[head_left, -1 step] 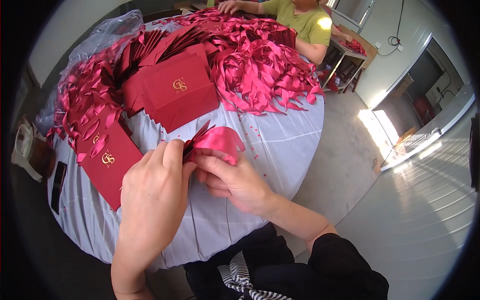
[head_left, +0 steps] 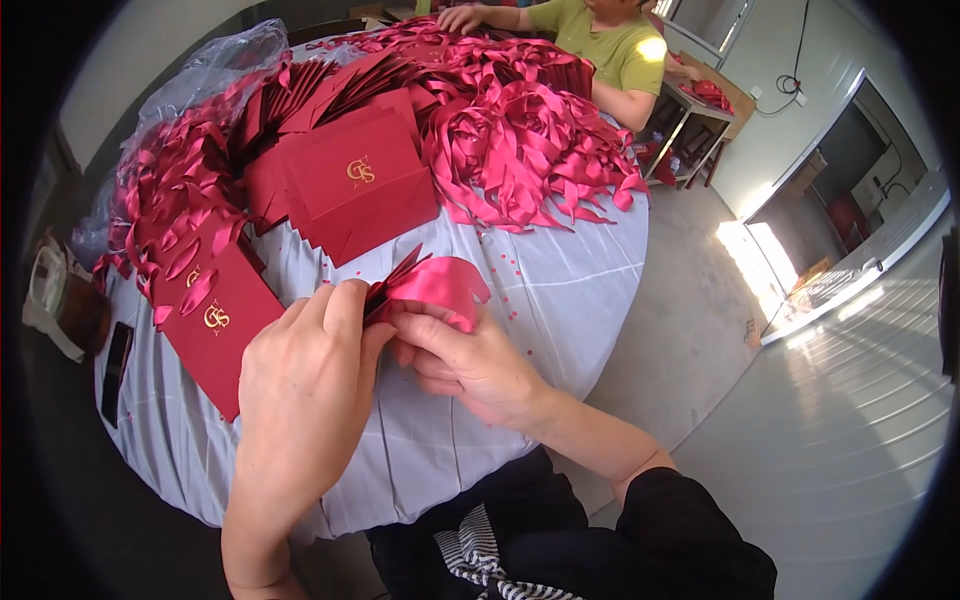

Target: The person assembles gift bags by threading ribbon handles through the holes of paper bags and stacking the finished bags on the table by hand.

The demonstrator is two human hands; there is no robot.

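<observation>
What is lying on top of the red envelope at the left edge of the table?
Loose pink ribbon pieces lie across the upper part of the red envelope; its gold emblem shows. The left hand covers its right corner, so anything there is hidden.

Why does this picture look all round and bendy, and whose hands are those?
The camera sits on a person's head and looks down, so you see what they see. Its lens is very wide, which bends straight edges near the rim. The two hands are that person's own: the left hand and the right hand. Together they hold a pink satin ribbon, folded into a loop. Under them is a round table with a pale cloth. On it lie red envelopes with gold emblems, one more red envelope near the left hand, and a big heap of pink ribbons. Across the table another person in a green shirt is working too.
</observation>
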